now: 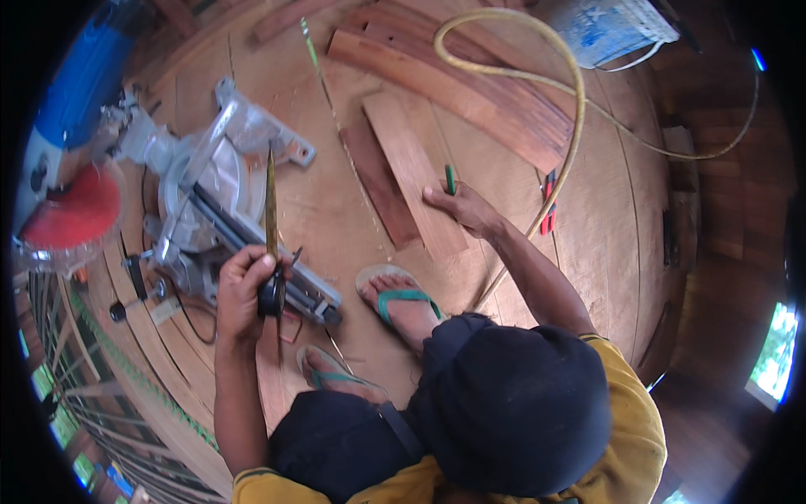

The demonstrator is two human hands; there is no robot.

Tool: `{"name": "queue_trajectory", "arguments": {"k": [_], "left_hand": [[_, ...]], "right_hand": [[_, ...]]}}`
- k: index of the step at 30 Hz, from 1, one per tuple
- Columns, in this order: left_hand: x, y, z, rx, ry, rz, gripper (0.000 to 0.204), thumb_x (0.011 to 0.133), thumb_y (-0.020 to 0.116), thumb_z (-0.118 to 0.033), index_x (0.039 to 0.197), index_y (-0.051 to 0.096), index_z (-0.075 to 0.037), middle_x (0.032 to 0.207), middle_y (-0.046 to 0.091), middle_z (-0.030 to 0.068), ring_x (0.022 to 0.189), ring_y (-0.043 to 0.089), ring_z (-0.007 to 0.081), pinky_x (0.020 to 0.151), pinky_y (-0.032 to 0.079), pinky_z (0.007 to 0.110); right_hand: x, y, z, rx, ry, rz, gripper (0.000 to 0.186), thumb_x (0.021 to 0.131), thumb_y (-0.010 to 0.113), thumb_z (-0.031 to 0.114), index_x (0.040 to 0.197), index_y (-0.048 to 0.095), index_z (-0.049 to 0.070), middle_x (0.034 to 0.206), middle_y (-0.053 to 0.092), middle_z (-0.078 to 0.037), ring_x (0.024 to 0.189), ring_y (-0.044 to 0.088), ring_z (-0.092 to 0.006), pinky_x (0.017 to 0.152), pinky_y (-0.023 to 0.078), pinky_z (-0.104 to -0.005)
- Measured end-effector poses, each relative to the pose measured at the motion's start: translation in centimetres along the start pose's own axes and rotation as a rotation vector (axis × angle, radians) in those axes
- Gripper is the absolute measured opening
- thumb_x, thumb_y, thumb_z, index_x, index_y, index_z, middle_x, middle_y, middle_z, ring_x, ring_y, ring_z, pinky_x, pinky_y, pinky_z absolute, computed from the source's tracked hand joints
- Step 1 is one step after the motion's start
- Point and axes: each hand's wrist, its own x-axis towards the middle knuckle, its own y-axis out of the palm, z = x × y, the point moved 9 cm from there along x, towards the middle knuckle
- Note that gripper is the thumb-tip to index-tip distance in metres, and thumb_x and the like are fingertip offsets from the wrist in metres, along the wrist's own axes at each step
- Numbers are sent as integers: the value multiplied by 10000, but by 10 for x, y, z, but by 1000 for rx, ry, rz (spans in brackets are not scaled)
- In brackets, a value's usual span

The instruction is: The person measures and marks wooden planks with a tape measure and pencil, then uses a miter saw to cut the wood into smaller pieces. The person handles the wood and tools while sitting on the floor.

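I log: left hand [239,294], grip pinching a tape measure [270,210]; right hand [470,210], grip around a green pen [450,179] (thumb on plank [403,151]).

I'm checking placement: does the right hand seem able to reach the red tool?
Probably yes: the red tool lies nearby, but a hose appears to cross it and the right hand holds a green pen.

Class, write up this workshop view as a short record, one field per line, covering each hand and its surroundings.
Left hand: holding a drawn-out tape measure
Right hand: on a pale board, with a green pen-like item
Alongside the board: darker board
Left side: mitre saw
Upper area: reddish planks, yellowish hose, bucket
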Motion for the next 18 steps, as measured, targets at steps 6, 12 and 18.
{"name": "queue_trajectory", "arguments": {"k": [6, 12, 18], "left_hand": [[-14, 2, 5, 32, -53, -57, 151, 990, 681, -140, 1028, 723, -1, 949, 756, 83, 833, 697, 128, 738, 560, 267], [-21, -2, 22, -4, -41, -41, 153, 995, 689, -143, 1037, 736, -4, 944, 768, 73, 809, 697, 114, 732, 563, 261], [-15, -21, 22, 9, -8, -58, 154, 987, 690, -143, 1031, 735, -2, 951, 772, 78, 799, 691, 110, 769, 559, 264]], "right_hand": [[-13, 79, 9, 326, -247, -291, 427, 1066, 659, 402, 1180, 680, -8, 872, 676, -4, 739, 620, -86, 616, 505, -260], [-15, 105, 0, 449, -361, -345, 325, 1064, 658, 395, 979, 621, 84, 800, 621, -7, 656, 622, -91, 536, 449, -229], [-9, 100, -24, 687, -171, -354, 358, 1043, 675, 417, 1036, 593, 69, 837, 657, -64, 747, 709, -130, 459, 385, -199]]}}
